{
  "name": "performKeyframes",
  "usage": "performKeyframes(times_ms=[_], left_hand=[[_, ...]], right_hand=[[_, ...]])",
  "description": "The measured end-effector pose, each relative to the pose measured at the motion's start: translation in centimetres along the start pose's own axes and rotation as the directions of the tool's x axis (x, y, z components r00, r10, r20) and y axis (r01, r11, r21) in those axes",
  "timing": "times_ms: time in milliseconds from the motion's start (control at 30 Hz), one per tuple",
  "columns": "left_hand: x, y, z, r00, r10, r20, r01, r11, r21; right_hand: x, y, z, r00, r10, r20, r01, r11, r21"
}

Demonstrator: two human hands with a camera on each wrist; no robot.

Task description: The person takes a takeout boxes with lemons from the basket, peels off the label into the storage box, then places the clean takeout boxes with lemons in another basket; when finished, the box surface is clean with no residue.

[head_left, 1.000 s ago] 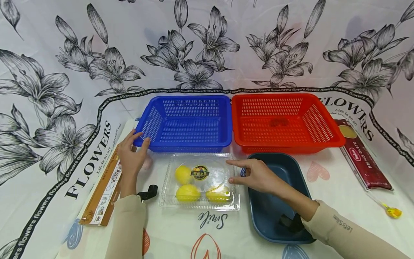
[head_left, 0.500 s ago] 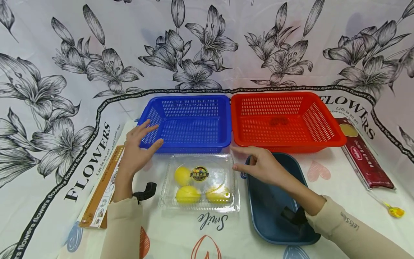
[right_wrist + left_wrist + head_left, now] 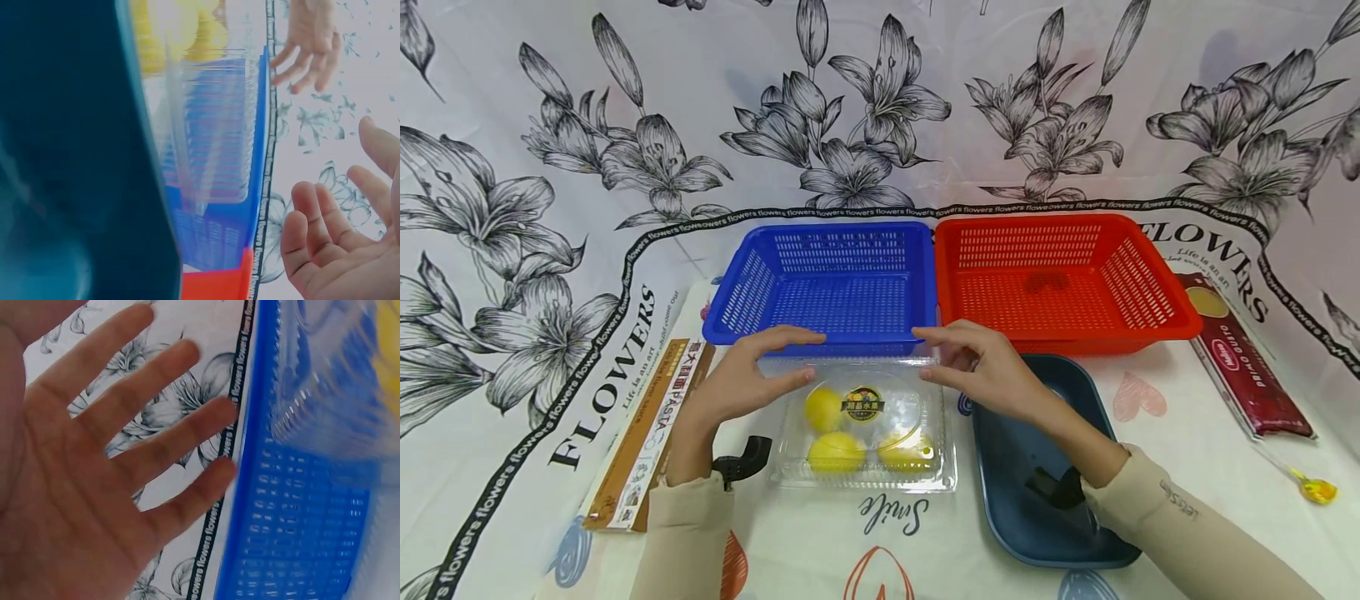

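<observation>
A clear plastic fruit box (image 3: pixel 880 482) with a round black label lies in the middle of the table, its lid down. Inside are 3 yellow round fruits (image 3: pixel 837 451). My left hand (image 3: pixel 737 385) is over the box's far left corner, thumb and fingers apart. My right hand (image 3: pixel 988 368) is at its far right corner, thumb apart from the extended fingers. Neither hand holds anything; whether fingertips touch the box is unclear. In the left wrist view the fingers of my left hand (image 3: pixel 125 444) are spread. Fingers of my right hand (image 3: pixel 337 231) look loosely bent in the right wrist view.
Behind the box, a blue basket (image 3: pixel 820 340) and a red basket (image 3: pixel 1067 336) stand side by side. A dark blue tub (image 3: pixel 1045 533) is right of the box. A pasta box (image 3: pixel 647 442) lies left; a red packet (image 3: pixel 1247 367) and yellow-ended stick (image 3: pixel 1317 492) lie far right.
My left hand has come from the blue basket's left corner, right and nearer, to the fruit box's far left corner. My right hand has shifted slightly farther back. The fruit box has stayed put.
</observation>
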State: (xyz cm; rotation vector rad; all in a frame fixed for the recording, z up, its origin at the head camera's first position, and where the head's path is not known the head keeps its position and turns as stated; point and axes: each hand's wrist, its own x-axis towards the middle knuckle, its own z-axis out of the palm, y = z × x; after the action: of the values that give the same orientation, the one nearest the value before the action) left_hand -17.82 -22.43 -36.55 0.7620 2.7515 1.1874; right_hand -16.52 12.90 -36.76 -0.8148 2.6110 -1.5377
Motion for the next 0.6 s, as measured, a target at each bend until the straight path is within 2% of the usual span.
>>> performKeyframes(times_ms=[133,300,433,600], left_hand=[[0.0,0.4,0.3,0.995,0.003,0.095,-0.005,1.000,0.012],[0.0,0.7,0.6,0.981,-0.001,0.195,-0.008,0.999,0.046],[-0.1,0.4,0.8,0.966,0.009,0.259,-0.026,0.998,0.064],[-0.1,0.2,0.9,0.950,0.007,0.313,-0.028,0.998,0.064]], right_hand=[[0.7,-0.3,0.5,0.999,-0.033,0.034,0.032,0.999,0.020],[1.5,-0.7,1.3,0.995,-0.064,0.078,0.062,0.998,0.021],[2.1,-0.8,2.2,0.989,-0.081,0.123,0.081,0.997,0.013],[3.0,-0.7,3.3,0.976,-0.063,0.208,0.059,0.998,0.024]])
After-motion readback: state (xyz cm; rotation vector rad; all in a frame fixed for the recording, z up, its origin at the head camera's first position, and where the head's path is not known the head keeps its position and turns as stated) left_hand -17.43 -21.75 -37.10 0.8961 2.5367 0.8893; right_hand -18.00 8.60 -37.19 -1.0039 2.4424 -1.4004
